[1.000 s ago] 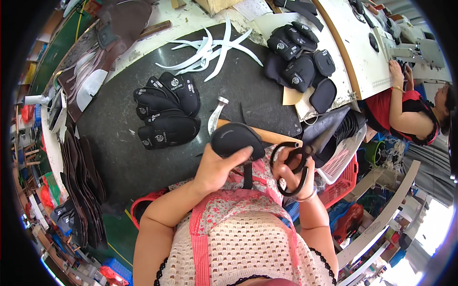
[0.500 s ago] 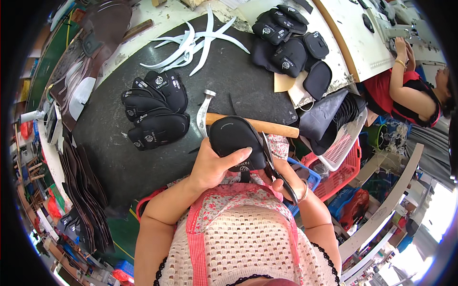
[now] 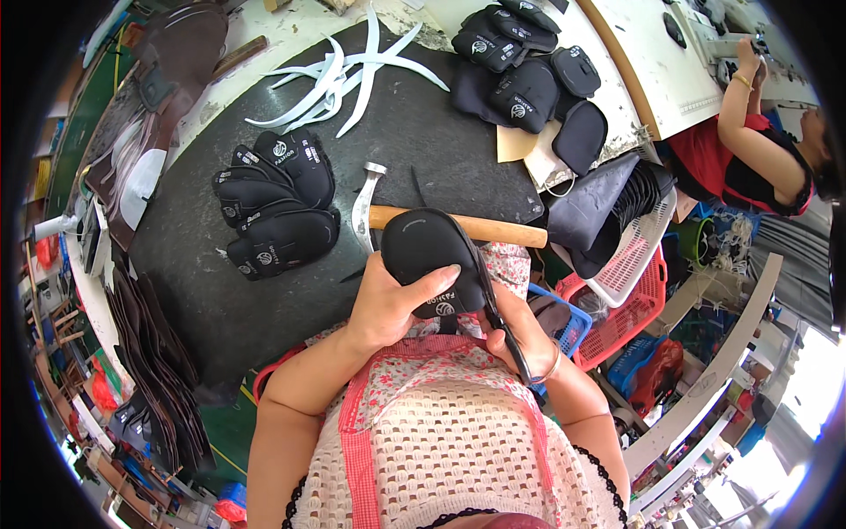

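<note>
Your left hand [image 3: 385,304] pinches the black padded piece [image 3: 421,251], thumb on its upper face and fingers beneath, just in front of your apron [image 3: 410,366]. Your right hand [image 3: 522,331] is closed around the black-handled scissors [image 3: 508,333], which lie along the piece's right edge; how far the blades are parted cannot be told. Just beyond, a wooden-handled hammer [image 3: 493,231] rests on the dark mat [image 3: 211,326] covering the desk [image 3: 251,93]. Farther out: similar black pieces [image 3: 284,234] at left, white curved strips [image 3: 363,88] at the far side.
</note>
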### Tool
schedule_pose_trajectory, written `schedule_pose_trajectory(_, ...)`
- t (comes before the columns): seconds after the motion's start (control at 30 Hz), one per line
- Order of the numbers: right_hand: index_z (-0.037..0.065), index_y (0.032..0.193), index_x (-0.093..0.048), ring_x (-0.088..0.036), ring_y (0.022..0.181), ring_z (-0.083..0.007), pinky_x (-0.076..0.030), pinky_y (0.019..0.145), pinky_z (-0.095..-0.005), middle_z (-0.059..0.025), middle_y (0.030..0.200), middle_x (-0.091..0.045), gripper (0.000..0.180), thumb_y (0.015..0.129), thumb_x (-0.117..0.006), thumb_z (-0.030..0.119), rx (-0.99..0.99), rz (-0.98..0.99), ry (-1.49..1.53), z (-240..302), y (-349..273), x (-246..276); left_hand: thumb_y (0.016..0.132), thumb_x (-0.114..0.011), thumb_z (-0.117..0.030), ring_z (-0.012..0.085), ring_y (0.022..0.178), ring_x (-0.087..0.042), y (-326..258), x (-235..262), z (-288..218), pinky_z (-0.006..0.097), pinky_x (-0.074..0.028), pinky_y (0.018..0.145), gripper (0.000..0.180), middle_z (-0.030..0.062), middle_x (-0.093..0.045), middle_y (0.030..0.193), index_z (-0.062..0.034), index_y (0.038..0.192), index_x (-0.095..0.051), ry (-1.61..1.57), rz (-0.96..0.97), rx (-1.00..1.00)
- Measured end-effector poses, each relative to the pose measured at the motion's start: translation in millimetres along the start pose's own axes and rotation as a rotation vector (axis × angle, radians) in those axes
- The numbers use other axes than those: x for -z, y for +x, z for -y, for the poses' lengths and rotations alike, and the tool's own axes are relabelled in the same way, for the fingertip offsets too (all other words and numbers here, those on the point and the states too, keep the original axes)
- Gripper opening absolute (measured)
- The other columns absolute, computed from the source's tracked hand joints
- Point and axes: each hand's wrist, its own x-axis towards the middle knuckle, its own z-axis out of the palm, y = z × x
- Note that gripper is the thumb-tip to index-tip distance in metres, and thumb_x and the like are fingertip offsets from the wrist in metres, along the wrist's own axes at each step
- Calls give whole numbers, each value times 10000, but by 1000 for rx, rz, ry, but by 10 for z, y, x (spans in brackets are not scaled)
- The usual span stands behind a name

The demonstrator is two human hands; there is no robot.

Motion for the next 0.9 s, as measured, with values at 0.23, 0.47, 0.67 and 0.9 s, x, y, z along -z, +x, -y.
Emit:
schedule_pose_trajectory(0.23,-14,894,-502,-495,633,-250,-399,589,-337,-112,732,-481,713,802,-403,687,-54,78,133,-64,-52,4,756,-647,11,89,745,-591,8,64,-22,236,-493,674,226,46,-631,868,18,976,-592,118,42,-24)
schedule_pose_trajectory(0.47,-8,904,-505,-452,617,-160,-371,558,-291,-63,705,-457,711,799,-411,689,-90,86,200,1,-28,-23,755,-644,19,79,750,-579,-11,47,-17,228,-485,672,223,42,-624,870,13,972,-589,66,52,-11)
schedule_pose_trajectory(0.67,-8,891,-492,-422,616,-135,-354,547,-276,-41,694,-440,703,802,-415,684,-154,126,287,-8,-66,-48,784,-649,-24,98,800,-588,-28,95,-25,242,-486,717,233,45,-624,894,11,1004,-577,259,34,-130)
schedule_pose_trajectory(0.9,-1,855,-468,-415,623,-135,-343,533,-271,-42,691,-438,678,811,-416,673,-132,31,242,44,-49,-95,789,-663,-34,116,937,-565,-68,61,84,268,-460,831,383,73,-590,1026,6,1124,-483,277,24,-179)
